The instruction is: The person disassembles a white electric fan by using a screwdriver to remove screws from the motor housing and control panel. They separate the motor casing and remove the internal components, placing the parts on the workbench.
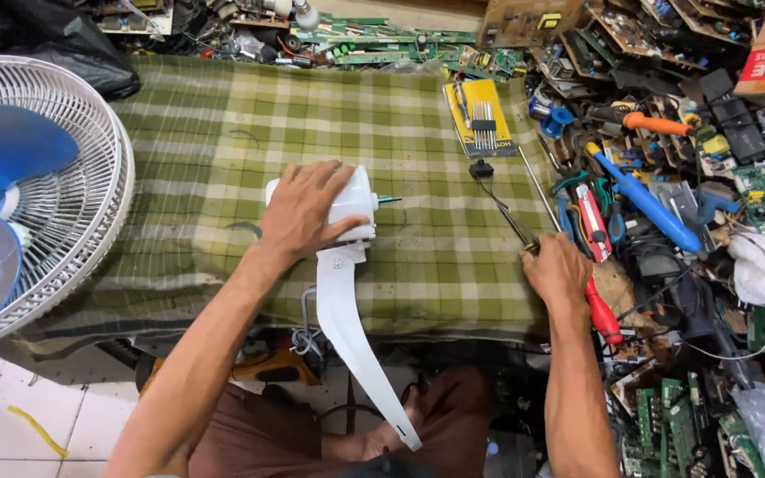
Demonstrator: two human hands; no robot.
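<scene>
My left hand lies flat on top of a white fan motor housing that rests on the green checked cloth. A short metal shaft sticks out of the housing to the right. The housing's white neck runs down past the table edge toward my lap. My right hand is closed on a red-handled screwdriver, whose thin metal shank points up and left across the cloth.
A white fan grille with blue blades stands at the left. A yellow card of tool bits lies at the cloth's far right. Pliers, a blue soldering tool, circuit boards and cables crowd the right side and the back.
</scene>
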